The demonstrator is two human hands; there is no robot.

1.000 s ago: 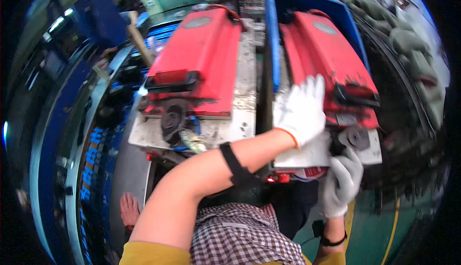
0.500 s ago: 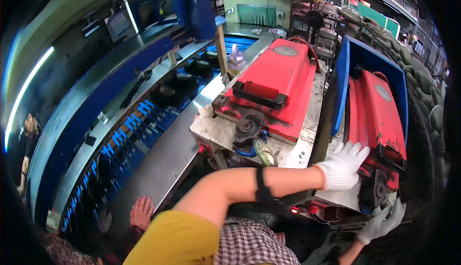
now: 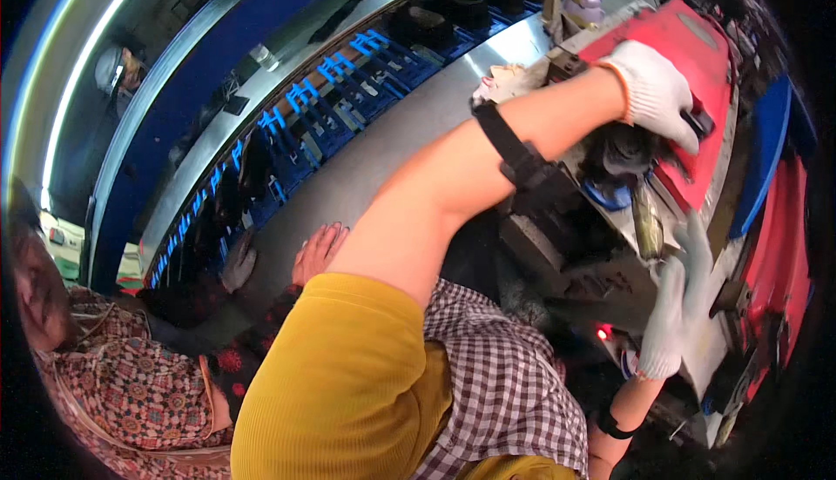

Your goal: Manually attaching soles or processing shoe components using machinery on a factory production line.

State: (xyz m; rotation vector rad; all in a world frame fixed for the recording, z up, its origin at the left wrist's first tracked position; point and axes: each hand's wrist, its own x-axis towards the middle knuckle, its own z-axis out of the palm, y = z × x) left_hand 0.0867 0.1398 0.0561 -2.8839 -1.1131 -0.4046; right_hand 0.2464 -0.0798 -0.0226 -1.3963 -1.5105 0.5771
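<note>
Red cover (image 3: pixel 712 88), grey oval badge (image 3: pixel 697 30); black handle (image 3: pixel 699 123) under left grip (image 3: pixel 659 93).

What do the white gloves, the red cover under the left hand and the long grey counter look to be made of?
White gloves: matt knitted fabric, perhaps cotton, judging by the ribbed cuffs.
Red cover: seemingly painted metal, smooth with a slight sheen and straight edges; plastic is possible.
Grey counter: likely bare metal, satin, from its soft bright glare.

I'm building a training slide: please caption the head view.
Gloved left hand curled over the handle of a red cover; gloved right hand open below.
</note>
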